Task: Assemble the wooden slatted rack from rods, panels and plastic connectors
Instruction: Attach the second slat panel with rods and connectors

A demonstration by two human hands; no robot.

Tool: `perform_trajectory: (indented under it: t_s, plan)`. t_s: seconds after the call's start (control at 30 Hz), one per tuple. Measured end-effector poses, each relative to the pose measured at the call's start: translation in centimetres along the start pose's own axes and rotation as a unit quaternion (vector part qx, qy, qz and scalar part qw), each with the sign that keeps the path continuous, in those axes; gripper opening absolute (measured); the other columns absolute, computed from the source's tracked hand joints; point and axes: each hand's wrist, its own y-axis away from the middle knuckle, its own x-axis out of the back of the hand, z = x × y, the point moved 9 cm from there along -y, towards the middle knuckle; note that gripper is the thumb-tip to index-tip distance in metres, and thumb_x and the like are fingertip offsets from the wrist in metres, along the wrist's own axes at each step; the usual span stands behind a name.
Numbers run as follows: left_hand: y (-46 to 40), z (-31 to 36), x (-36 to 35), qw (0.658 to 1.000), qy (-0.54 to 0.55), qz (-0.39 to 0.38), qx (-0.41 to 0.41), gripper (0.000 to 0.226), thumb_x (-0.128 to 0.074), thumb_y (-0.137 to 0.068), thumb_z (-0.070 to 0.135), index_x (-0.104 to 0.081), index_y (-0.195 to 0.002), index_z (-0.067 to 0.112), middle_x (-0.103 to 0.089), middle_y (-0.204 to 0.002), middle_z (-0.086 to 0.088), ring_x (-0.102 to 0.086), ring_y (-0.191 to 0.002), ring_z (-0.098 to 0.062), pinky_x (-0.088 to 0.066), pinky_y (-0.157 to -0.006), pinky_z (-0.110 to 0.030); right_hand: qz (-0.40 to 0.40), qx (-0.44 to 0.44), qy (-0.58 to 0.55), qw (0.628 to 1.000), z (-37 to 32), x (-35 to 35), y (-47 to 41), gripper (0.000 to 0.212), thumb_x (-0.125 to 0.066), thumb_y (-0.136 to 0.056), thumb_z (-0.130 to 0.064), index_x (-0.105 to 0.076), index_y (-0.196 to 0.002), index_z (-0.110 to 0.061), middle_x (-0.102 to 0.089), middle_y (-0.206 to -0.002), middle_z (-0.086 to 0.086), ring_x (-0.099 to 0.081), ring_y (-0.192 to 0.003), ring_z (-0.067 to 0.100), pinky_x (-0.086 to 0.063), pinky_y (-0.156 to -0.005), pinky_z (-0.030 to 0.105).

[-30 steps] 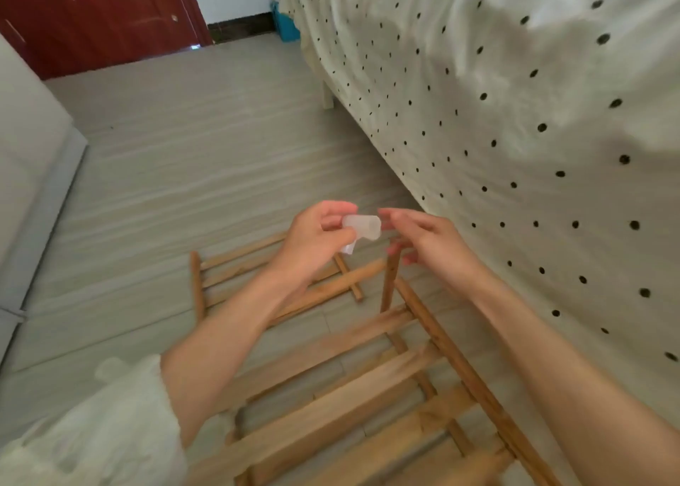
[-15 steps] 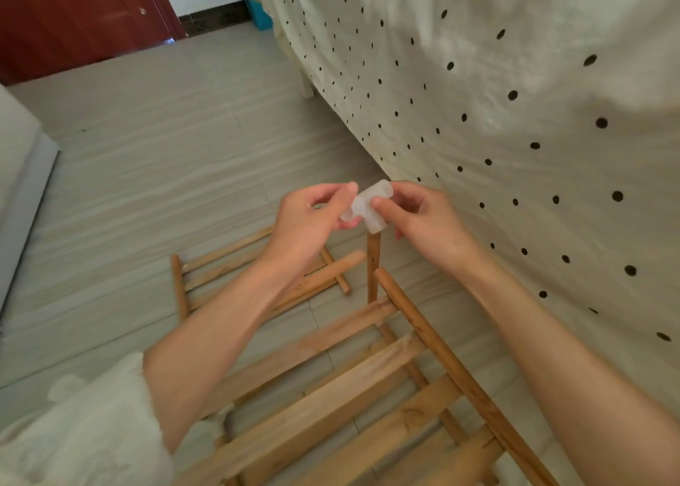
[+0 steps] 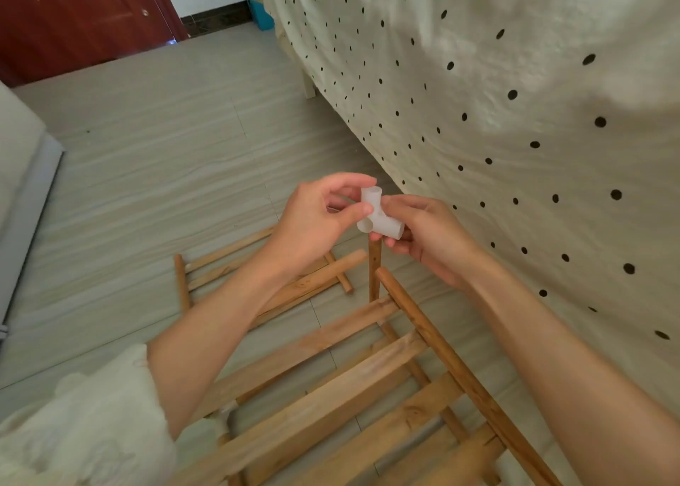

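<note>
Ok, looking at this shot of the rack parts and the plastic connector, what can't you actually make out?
Head view only:
- Top end of the upright rod: hidden behind the plastic connector and the right hand, so seating is unclear.
- Far side of the connector: covered by fingers of the left hand.
- Small panel on the floor: middle hidden by the left forearm.
- Near panel: cut off by the bottom edge.

Translucent white connector [image 3: 379, 215], honey-brown wooden slats [image 3: 331, 404], cream black-dotted bedsheet [image 3: 515, 99], dark red door [image 3: 73, 18], grey streaked floor [image 3: 165, 136]

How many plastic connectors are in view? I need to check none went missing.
1: a white plastic connector pinched between the left hand and right hand, above the rod. Others may be hidden.
</note>
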Motion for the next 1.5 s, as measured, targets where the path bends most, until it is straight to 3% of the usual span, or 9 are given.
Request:
perform_trajectory:
  t_s: [0.13,0.23,0.4,0.57,0.7,0.93,1.07,1.37,1.5]
  plan:
    - [-0.3,-0.4,0.0,0.999,0.041,0.016,0.008,0.028,-0.067,-0.083,0.003,-0.064,-0.095,0.029,-0.067,-0.092,0.005,-0.066,-0.083,-0.01,-0.053,-0.079,-0.023,-0.012,0.016,-0.03,0.999,-0.4,0.1,-0.1,0.024,-0.052,-0.096,-0.019,-0.063,-0.115,-0.008,-0.064,-0.08,0.005,-0.05,-0.057,0.009,-0.039,-0.051,0.018]
    - [-0.2,-1.5,-0.2,0.999,0.027,0.012,0.031,0.026,-0.066,-0.085,0.006,-0.061,-0.1,0.027,-0.067,-0.099,0.003,-0.065,-0.088,-0.011,-0.053,-0.081,-0.024,0.047,0.036,0.069,0.996,-0.6,1.5,-0.3,0.034,-0.061,-0.091,-0.017,-0.057,-0.124,-0.013,-0.065,-0.074,-0.002,-0.055,-0.054,0.002,-0.041,-0.053,0.017]
    - [1.5,-5.9,-1.2,0.969,-0.168,-0.082,0.159,0.045,-0.06,-0.091,0.028,-0.045,-0.132,0.021,-0.057,-0.118,0.003,-0.054,-0.102,-0.01,-0.04,-0.084,-0.021,0.106,0.114,0.197,0.968,-1.0,2.4,-0.3,0.042,-0.063,-0.089,-0.017,-0.054,-0.129,-0.024,-0.063,-0.089,-0.003,-0.059,-0.08,0.008,-0.042,-0.07,0.013]
    - [2.5,-8.5,-1.8,0.943,-0.2,-0.148,0.22,0.038,-0.057,-0.093,0.026,-0.052,-0.129,0.015,-0.059,-0.122,-0.006,-0.057,-0.1,-0.018,-0.042,-0.084,-0.025,0.071,0.147,0.284,0.945,-1.1,1.0,0.0,0.044,-0.061,-0.09,-0.014,-0.051,-0.13,-0.029,-0.057,-0.094,-0.008,-0.052,-0.087,-0.002,-0.036,-0.072,0.001]
    - [2.6,-8.7,-1.8,0.942,-0.191,-0.163,0.222,0.034,-0.054,-0.095,0.022,-0.055,-0.129,0.014,-0.058,-0.104,-0.001,-0.05,-0.081,-0.009,-0.038,-0.077,-0.023,0.057,0.157,0.34,0.925,-0.8,0.4,-0.2,0.049,-0.06,-0.09,-0.012,-0.046,-0.135,-0.026,-0.054,-0.109,-0.004,-0.049,-0.098,0.007,-0.039,-0.085,0.017]
    - [2.6,-7.8,-1.4,0.951,-0.212,-0.137,0.18,0.024,-0.048,-0.097,0.028,-0.058,-0.119,0.023,-0.058,-0.086,0.003,-0.052,-0.075,-0.011,-0.04,-0.068,-0.027,0.065,0.144,0.348,0.924,-0.4,0.2,-0.6,0.029,-0.059,-0.091,-0.014,-0.054,-0.118,-0.019,-0.054,-0.108,-0.011,-0.047,-0.094,0.005,-0.033,-0.068,0.004]
    - [2.6,-7.6,-0.7,0.949,-0.241,-0.114,0.17,0.021,-0.053,-0.093,0.038,-0.057,-0.109,0.025,-0.049,-0.073,0.008,-0.045,-0.064,-0.007,-0.033,-0.058,-0.025,0.053,0.116,0.336,0.933,-0.4,0.1,-0.9,0.029,-0.058,-0.091,-0.017,-0.052,-0.12,-0.016,-0.049,-0.111,-0.013,-0.051,-0.096,0.008,-0.037,-0.08,0.019]
    - [2.3,-6.6,0.5,0.947,-0.263,-0.087,0.164,0.019,-0.053,-0.093,0.039,-0.057,-0.105,0.024,-0.063,-0.088,0.0,-0.059,-0.085,-0.017,-0.046,-0.08,-0.037,0.04,0.101,0.315,0.943,0.2,-0.8,-1.1,0.021,-0.059,-0.089,-0.015,-0.052,-0.108,-0.021,-0.06,-0.114,-0.003,-0.052,-0.094,0.008,-0.038,-0.08,0.022]
    - [2.3,-6.5,0.1,0.953,-0.245,-0.088,0.158,0.016,-0.056,-0.093,0.033,-0.058,-0.105,0.023,-0.059,-0.082,0.005,-0.055,-0.078,-0.013,-0.042,-0.068,-0.029,0.042,0.102,0.328,0.938,0.0,-0.8,-0.9,0.018,-0.061,-0.089,-0.019,-0.058,-0.106,-0.018,-0.062,-0.106,-0.007,-0.055,-0.097,0.007,-0.039,-0.081,0.021]
